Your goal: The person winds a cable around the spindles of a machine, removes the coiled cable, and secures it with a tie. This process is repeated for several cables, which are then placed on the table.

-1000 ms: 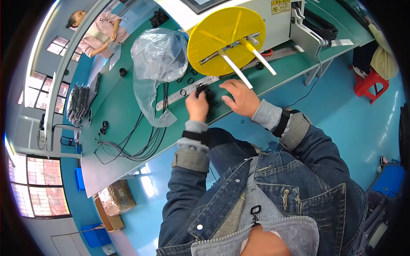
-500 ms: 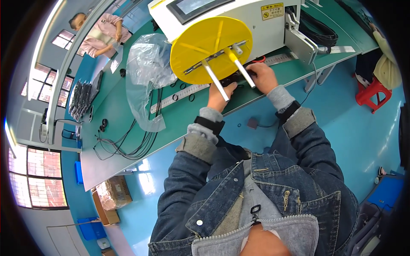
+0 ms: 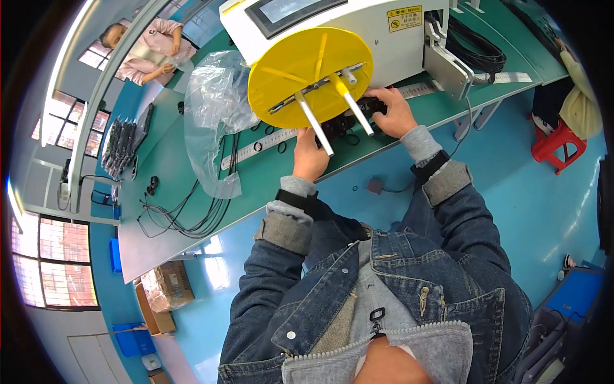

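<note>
A white machine point(image 3: 400, 54) carries a yellow disc point(image 3: 300, 61) with two metal rods point(image 3: 313, 123) sticking out toward me. Below the disc, a dark heap of what look like black rings point(image 3: 348, 123) lies at the table edge, partly hidden by the rods. To its right, my right hand point(image 3: 395, 114) curls its thumb and fingers around part of the heap. My left hand point(image 3: 310, 157) is beside the left rod, its fingertips hidden behind rod and disc. Several loose black rings point(image 3: 282, 148) lie by a steel ruler point(image 3: 246, 152).
A clear plastic bag point(image 3: 214, 115) and a bundle of black cables point(image 3: 201, 214) lie left on the green table point(image 3: 169, 150). Coiled black cable point(image 3: 476, 51) sits behind a metal plate point(image 3: 448, 67). Another person point(image 3: 150, 51) works across the table; a red stool point(image 3: 559, 150) stands right.
My left hand has moved left, away from my right hand. The dark heap shows more between them. My right hand's thumb and fingers have spread a little, and the whole view has shifted slightly.
</note>
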Action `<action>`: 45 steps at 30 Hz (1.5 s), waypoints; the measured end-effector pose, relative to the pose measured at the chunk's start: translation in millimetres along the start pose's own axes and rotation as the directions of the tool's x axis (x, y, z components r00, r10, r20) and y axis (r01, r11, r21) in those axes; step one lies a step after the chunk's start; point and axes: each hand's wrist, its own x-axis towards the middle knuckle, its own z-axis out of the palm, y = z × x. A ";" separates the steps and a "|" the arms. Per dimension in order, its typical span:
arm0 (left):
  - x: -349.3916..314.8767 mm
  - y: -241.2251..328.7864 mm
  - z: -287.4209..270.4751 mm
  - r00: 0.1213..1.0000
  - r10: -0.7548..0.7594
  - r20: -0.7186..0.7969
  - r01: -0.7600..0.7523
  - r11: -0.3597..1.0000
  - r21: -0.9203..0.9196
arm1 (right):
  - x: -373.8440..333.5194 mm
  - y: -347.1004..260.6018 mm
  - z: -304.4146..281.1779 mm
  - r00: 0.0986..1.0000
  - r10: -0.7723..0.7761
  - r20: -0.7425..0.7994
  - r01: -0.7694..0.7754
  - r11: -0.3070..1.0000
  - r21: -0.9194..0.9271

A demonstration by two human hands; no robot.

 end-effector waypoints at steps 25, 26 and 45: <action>36.6 -52.0 -83.7 0.914 -0.405 0.019 0.404 0.906 -0.128 | 0.7 -13.9 29.3 0.987 -0.160 -0.022 0.161 0.986 0.041; 38.8 -53.9 -90.7 0.884 -0.466 -0.045 0.460 0.882 -0.107 | -3.8 -14.1 26.2 0.990 -0.139 -0.026 0.139 0.990 0.019; 387.0 -270.4 -56.8 0.936 -0.166 -0.312 0.203 0.975 0.092 | -10.9 13.9 37.5 0.995 -0.087 -0.045 0.065 0.929 -0.365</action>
